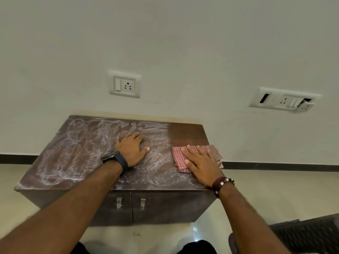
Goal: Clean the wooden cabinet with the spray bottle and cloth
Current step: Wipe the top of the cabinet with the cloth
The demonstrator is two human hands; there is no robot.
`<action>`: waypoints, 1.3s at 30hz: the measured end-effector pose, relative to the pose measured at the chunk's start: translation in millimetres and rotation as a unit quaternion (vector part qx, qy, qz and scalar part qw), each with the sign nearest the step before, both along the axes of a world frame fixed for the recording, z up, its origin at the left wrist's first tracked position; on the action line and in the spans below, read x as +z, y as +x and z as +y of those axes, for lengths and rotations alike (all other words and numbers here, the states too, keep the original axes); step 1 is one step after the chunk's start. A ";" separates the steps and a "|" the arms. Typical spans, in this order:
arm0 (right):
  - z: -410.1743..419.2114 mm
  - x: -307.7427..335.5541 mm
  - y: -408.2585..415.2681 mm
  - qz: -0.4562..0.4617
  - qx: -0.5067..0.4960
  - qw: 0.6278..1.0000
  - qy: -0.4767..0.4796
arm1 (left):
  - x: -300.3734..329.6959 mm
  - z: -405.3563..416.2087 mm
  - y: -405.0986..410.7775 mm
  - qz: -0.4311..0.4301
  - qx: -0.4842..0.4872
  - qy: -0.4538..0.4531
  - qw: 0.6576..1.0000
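A dark brown wooden cabinet stands against the wall, its top covered with white foamy streaks except a wiped strip at the far right. My left hand rests flat on the middle of the top, fingers straight. My right hand presses flat on a pink checked cloth near the right edge of the top. No spray bottle is in view.
Two cabinet doors with metal handles face me. On the white wall are a socket plate and a longer, partly broken switch plate. A dark woven object sits on the floor at the lower right.
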State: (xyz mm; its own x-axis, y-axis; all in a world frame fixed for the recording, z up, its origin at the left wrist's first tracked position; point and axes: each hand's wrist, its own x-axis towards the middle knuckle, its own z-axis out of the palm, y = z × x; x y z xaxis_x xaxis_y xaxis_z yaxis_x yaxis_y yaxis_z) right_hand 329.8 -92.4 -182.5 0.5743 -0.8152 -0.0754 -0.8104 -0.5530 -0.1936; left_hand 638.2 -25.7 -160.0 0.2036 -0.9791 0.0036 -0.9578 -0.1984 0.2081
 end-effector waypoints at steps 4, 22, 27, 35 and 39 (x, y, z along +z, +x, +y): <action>-0.2 5.9 -0.8 0.014 -0.033 0.999 -0.001 | 1.2 10.7 0.0 -0.001 -0.004 0.004 1.000; 49.1 7.1 -6.2 0.023 -0.019 0.999 -0.012 | 16.1 34.9 -2.0 0.019 -0.010 -0.002 1.000; 60.6 3.6 -27.6 0.026 0.006 0.999 -0.018 | 14.5 43.5 7.6 0.016 0.006 0.007 1.000; 85.2 3.7 -32.1 0.045 -0.001 0.998 -0.035 | 12.3 51.2 8.4 0.010 0.008 0.011 1.000; 93.7 4.3 -19.3 0.052 -0.038 0.996 -0.059 | 10.2 55.7 11.9 0.014 0.003 0.004 1.000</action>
